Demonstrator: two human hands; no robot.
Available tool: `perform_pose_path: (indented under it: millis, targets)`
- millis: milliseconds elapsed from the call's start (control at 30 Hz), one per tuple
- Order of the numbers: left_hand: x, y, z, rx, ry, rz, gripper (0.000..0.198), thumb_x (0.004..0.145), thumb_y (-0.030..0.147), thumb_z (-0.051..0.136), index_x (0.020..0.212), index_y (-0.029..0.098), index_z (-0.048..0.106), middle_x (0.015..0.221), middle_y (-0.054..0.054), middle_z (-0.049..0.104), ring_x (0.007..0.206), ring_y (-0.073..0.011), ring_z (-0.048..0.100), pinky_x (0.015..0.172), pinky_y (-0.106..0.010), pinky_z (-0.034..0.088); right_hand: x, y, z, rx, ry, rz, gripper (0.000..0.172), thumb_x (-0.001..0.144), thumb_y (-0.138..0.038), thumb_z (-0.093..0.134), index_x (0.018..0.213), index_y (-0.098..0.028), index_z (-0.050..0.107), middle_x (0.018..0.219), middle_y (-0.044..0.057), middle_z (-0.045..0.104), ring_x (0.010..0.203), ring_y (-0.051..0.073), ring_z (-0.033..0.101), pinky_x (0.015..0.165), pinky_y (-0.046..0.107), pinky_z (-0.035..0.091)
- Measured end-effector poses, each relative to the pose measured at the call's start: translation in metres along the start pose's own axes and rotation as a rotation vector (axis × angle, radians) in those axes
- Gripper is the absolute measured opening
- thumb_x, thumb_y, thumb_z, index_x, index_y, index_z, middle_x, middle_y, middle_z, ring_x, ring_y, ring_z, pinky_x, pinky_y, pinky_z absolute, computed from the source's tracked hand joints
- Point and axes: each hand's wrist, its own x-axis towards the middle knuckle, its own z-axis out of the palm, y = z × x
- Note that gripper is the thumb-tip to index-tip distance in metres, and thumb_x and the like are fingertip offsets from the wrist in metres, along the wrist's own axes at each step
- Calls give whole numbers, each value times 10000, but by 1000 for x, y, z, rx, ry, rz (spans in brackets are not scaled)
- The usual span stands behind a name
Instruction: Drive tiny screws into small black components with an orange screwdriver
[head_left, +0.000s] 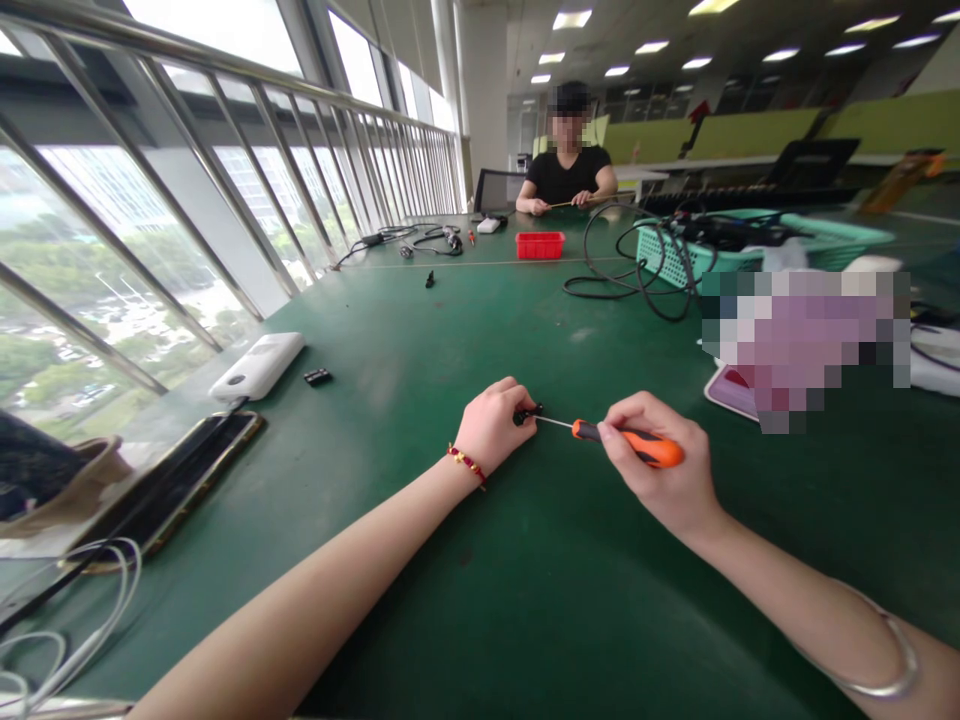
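Note:
My left hand (495, 425) is closed on a small black part (529, 413), pinched between thumb and fingers just over the green table (465, 560). Most of that part is hidden by the fingers, so its kind cannot be made out. My right hand (664, 465) grips an orange and black screwdriver (652, 450) by its handle. Its thin metal shaft points left, and the tip meets the black part or lies right beside it. A small black block (318, 377) lies farther left on the table.
A white power bank (259, 366) and a phone (180, 480) with cables lie at left beside the railing. A red bin (540, 245), a green basket (675, 260) with black cables, and a small black piece (430, 280) are farther back. Another person (568, 170) sits at the far end.

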Motion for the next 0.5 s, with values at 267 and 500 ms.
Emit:
perform_pose_path:
  millis: [267,500]
  targets:
    - [0,-1,0,6,2,7,49,678,164,557,692,182,601,817,-5,612,727,-135,584,635,-237,460,0,1,2,18,-28,30,98,774,-215,569,706,-195,502,567,-35,563,494,96,551,478,190,414]
    - [0,-1,1,0,7,10,55,676,162,555,698,183,600,815,-3,610,737,-136,586,643,-235,462,-1,0,1,0,-13,3,97,768,-206,573,701,-197,504,571,-36,566,497,97,562,484,190,427]
